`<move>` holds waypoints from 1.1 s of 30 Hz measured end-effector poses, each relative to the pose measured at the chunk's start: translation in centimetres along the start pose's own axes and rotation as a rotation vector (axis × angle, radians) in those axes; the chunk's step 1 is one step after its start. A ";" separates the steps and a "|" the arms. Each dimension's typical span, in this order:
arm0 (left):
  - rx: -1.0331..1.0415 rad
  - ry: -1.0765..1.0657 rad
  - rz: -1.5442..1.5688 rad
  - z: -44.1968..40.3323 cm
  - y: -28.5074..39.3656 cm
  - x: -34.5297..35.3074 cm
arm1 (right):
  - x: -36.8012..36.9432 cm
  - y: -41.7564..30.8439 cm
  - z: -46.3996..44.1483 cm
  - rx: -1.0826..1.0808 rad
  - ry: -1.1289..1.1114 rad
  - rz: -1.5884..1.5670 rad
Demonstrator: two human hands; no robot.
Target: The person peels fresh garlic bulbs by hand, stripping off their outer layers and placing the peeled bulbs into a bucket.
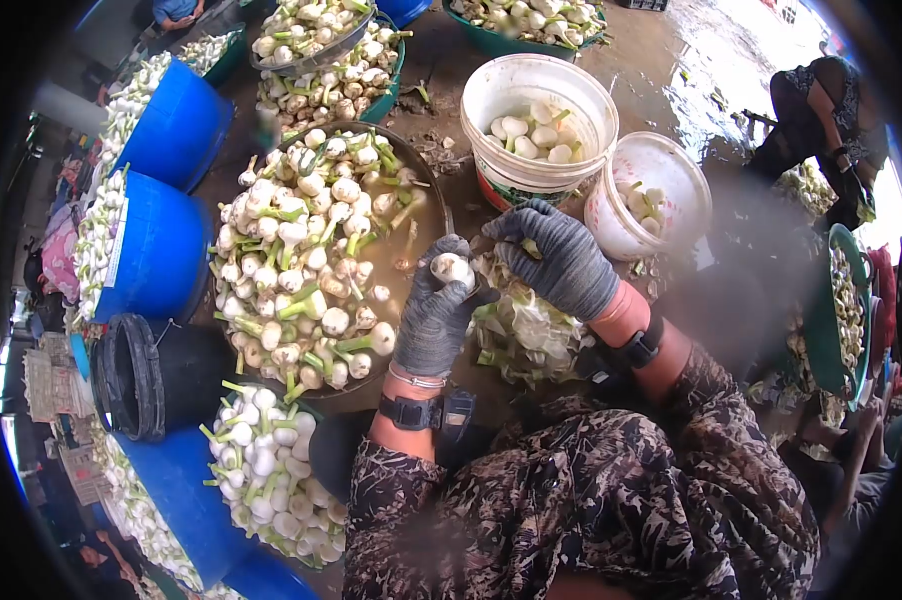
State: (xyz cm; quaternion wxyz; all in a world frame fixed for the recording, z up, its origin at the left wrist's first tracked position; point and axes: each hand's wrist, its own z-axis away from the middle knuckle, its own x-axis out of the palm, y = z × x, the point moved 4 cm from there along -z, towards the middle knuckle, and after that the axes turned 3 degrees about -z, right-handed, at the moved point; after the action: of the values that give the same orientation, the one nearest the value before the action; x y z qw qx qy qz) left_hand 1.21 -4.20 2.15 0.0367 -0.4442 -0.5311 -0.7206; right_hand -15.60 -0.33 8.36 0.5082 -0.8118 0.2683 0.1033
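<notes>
Left hand (434, 312), right hand (563, 262): grey gloves (423, 335), darker streaks. Held bulb (452, 268): white, brownish patch. Shirt (606, 480), 5 o'clock in view: dark brown/cream leafy print. Tall bucket (531, 85), 1 o'clock: white, red-green label (503, 190). Smaller bucket (687, 180), 2 o'clock: white, pinkish marks. Tubs (161, 245), 9–10 o'clock: solid blue. Pail (196, 362), 8–9 o'clock: black. Garlic heap (291, 250), 9–10 o'clock: white, brown-stained, green stems; water (386, 275) murky tan. Basin (821, 325), 3 o'clock: green.

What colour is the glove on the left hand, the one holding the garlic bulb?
Grey: the glove on the left hand shows best in the head view.
</notes>
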 end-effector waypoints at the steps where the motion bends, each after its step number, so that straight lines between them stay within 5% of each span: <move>1: 0.035 0.030 -0.220 -0.1 0.0 -0.2 | 0.1 -0.5 -0.1 -0.027 -0.063 0.062; 2: 0.070 0.064 -0.441 -0.1 0.1 -0.4 | 0.1 -1.0 -0.1 -0.033 -0.066 0.055; 6: -0.070 0.017 -0.409 0.2 -0.9 -0.6 | 1.1 -1.7 0.2 -0.109 -0.149 0.257; 9: 0.256 -0.033 -0.927 0.2 -0.2 -0.6 | 2.1 -1.7 0.4 -0.134 -0.127 0.379; 12: 0.275 0.023 -1.151 -0.3 -1.4 -1.4 | 2.6 -1.8 0.6 -0.127 -0.108 0.439; 15: 0.065 -0.011 -0.982 -0.6 -1.6 -0.9 | 2.6 -1.1 0.8 -0.072 -0.139 0.408; 20: 0.200 -0.095 -1.127 -0.3 0.7 0.7 | 2.5 0.3 1.3 0.046 -0.098 0.193; 23: 0.091 -0.160 -1.098 -0.5 -0.4 0.2 | 2.7 2.9 1.9 0.419 -0.145 -0.139; 32: 0.261 -0.239 -1.135 0.7 0.8 1.9 | 3.3 5.0 2.9 0.642 -0.165 -0.438; 33: 0.128 -0.234 -1.069 0.7 0.5 1.5 | 3.3 5.0 3.1 0.665 -0.174 -0.468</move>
State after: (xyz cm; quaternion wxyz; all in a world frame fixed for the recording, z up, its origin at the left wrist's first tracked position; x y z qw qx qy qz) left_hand 0.95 -3.27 3.63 -0.3666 -0.1865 -0.7262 -0.5509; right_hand -15.16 -0.38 1.64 0.7733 -0.6307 0.0514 -0.0391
